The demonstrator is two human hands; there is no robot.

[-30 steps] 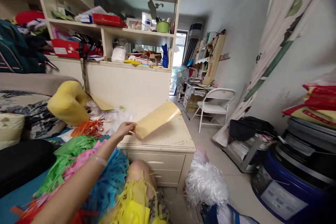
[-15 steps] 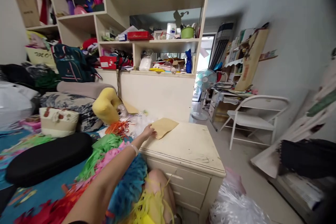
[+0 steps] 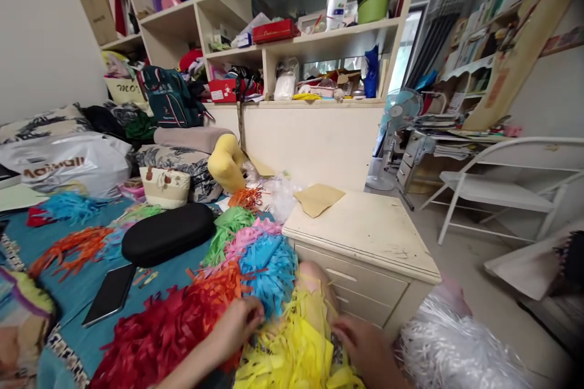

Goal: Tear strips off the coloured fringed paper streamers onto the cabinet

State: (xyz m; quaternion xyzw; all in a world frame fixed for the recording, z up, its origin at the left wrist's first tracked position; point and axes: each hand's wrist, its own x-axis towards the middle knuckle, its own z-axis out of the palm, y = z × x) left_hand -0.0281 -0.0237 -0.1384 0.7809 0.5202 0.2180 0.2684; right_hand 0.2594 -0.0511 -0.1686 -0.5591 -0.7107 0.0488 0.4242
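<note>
A heap of yellow fringed strips (image 3: 292,352), like a pom-pom, lies over my lap. My left hand (image 3: 239,321) is above its left side, next to the orange fringe (image 3: 223,282), with fingers curled closed. What they hold, if anything, is too small to make out. At the heap's right edge, my right hand (image 3: 360,340) has its thumb and fingertips pinched together by thin yellow strands. Blue fringe (image 3: 269,267) sits just beyond my hands, and a red fringe pile (image 3: 159,334) spreads to the left. A sheet of brown paper (image 3: 319,199) rests on the cream cabinet (image 3: 365,231).
A black oval case (image 3: 168,234) and a dark phone (image 3: 111,295) lie on the blue bedcover (image 3: 86,261). Silvery white fringe (image 3: 460,340) stands on the floor at right. Beyond are a white folding chair (image 3: 497,188) and a fan (image 3: 401,106); shelves (image 3: 319,42) rise behind.
My left hand has let go of the brown paper on the cabinet and come back to the fringe. My right hand has come into view. The view has turned left and down.
</note>
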